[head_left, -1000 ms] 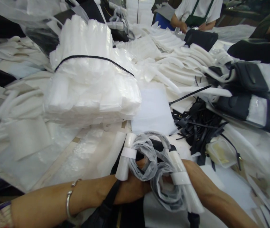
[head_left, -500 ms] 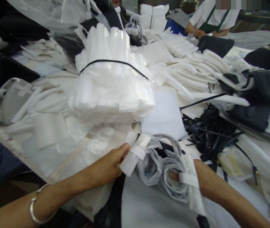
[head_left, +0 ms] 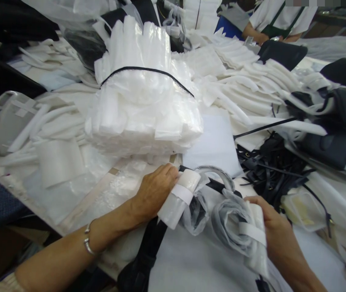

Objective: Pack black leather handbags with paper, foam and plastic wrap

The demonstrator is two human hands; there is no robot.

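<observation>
In front of me stands a bag-like black item covered with a pale sheet (head_left: 188,259). A clear-wrapped curved handle (head_left: 220,174) arches over its top, with grey crumpled plastic rolls below. White foam-like wraps, each with a white paper band, sit at its left side (head_left: 180,198) and right side (head_left: 253,239). My left hand (head_left: 157,186) is closed at the top left corner, beside the left wrap; its fingertips are partly hidden. My right hand (head_left: 273,223) is closed around the right side, against the right wrap, with most fingers hidden. A black strap (head_left: 154,239) hangs at the left.
A large bundle of white padding (head_left: 145,109), tied with black cord, stands behind. White foam strips (head_left: 252,89) and a heap of black straps (head_left: 270,166) lie to the right. A clear plastic tub (head_left: 303,211) is nearby. Another person (head_left: 279,24) works across the table.
My left hand has moved up and right along the item's top corner. My right hand has drawn out of the right plastic roll to the outer side. The two rolls are farther apart.
</observation>
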